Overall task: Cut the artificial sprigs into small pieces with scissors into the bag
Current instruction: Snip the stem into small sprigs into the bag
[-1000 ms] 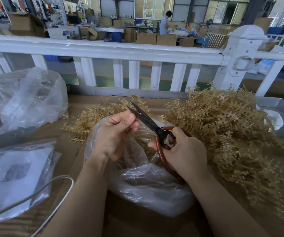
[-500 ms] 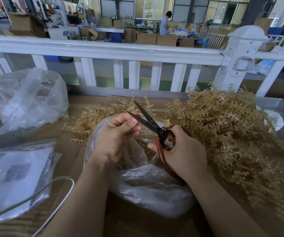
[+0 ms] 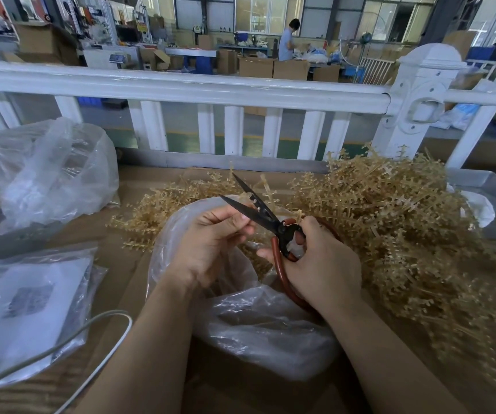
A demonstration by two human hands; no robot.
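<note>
Sprigs: a tan heap of artificial sprigs point(image 3: 390, 222) lies on the desk point(image 3: 240, 392), behind and right of the bag.
Bag: a clear plastic bag point(image 3: 264, 330) sits open under both hands.
Scissors: red-handled scissors point(image 3: 270, 222) have dark blades parted above the bag's mouth.
Right hand: the right hand point(image 3: 324, 264) is wrapped around the handles.
Left hand: the left hand point(image 3: 211, 243) has its fingertips pinched together beside the lower blade; what they pinch cannot be made out.
Surroundings: other plastic bags point(image 3: 43, 171) lie left; a white railing point(image 3: 181, 88) stands behind.

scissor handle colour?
Reddish-brown loops on the scissors, with dark blades, held in the right hand. The head view, the only one, shows it.
</note>
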